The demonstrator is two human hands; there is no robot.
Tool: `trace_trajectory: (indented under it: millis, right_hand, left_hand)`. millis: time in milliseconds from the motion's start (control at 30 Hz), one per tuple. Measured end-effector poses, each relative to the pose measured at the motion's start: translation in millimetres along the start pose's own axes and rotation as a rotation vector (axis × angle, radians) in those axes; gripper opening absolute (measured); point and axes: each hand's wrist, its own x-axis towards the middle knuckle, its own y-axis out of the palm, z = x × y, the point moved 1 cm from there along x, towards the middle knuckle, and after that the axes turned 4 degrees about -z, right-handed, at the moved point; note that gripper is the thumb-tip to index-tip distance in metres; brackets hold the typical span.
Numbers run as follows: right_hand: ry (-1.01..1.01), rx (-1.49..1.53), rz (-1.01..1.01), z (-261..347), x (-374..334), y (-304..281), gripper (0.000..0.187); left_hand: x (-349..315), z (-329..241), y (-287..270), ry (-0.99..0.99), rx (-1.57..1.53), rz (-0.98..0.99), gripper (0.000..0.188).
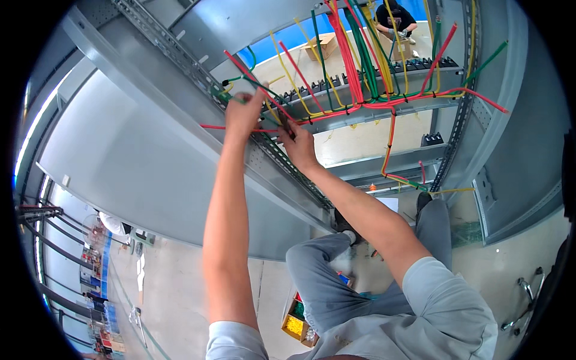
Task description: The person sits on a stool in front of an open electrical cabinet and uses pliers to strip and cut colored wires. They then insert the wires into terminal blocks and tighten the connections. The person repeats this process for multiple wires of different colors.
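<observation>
My left hand [241, 115] is raised at the left upright of a grey metal cabinet frame, its fingers closed and slightly blurred. A green wire [221, 95] pokes out beside its fingers, and a red wire [247, 69] passes close by. Just to the right and lower, my right hand [299, 149] is closed around a small dark tool [286, 124], whose kind is mostly hidden by the fingers. The tool is up against the left end of the red, yellow and green wire bundle [336, 112], which runs along the crossbar.
A row of black terminal blocks [447, 62] lines the crossbar. Loose wire ends stick out, such as a red one [495, 107] at right. A large grey panel [132, 162] stands at left. Below are a parts box [294, 324] and my legs. Another person [396, 21] works beyond the frame.
</observation>
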Motion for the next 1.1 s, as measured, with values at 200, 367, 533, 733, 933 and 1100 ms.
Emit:
trace_trajectory:
  millis: [200, 367, 533, 733, 933, 1100]
  right_hand:
    - [-0.034, 0.102, -0.062, 10.8, -8.0, -0.3, 0.022]
    - [0.058, 0.161, -0.017, 11.5, -14.6, 7.8, 0.020]
    - [0.055, 0.159, -0.002, 0.3, -3.8, -3.3, 0.018]
    - [0.027, 0.190, 0.005, -0.3, -9.6, 0.7, 0.019]
    - [0.059, 0.188, 0.036, 1.7, -8.9, 0.0, 0.021]
    - [0.060, 0.189, 0.021, 4.2, -3.8, -5.2, 0.021]
  left_hand:
    - [-79.5, -20.5, -25.3, 0.134, -0.164, 0.342, 0.035]
    - [-46.4, -37.6, 0.4, 0.673, 0.258, -0.091, 0.023]
    - [-39.1, -50.7, -7.4, 0.502, 0.311, 0.071, 0.023]
    - [26.1, 9.2, -7.5, 0.548, 0.546, 0.097, 0.026]
    - [74.2, -1.8, 20.3, -0.292, 0.056, 0.474, 0.030]
    - [88.0, 8.3, 38.1, -0.403, -0.295, 0.498, 0.029]
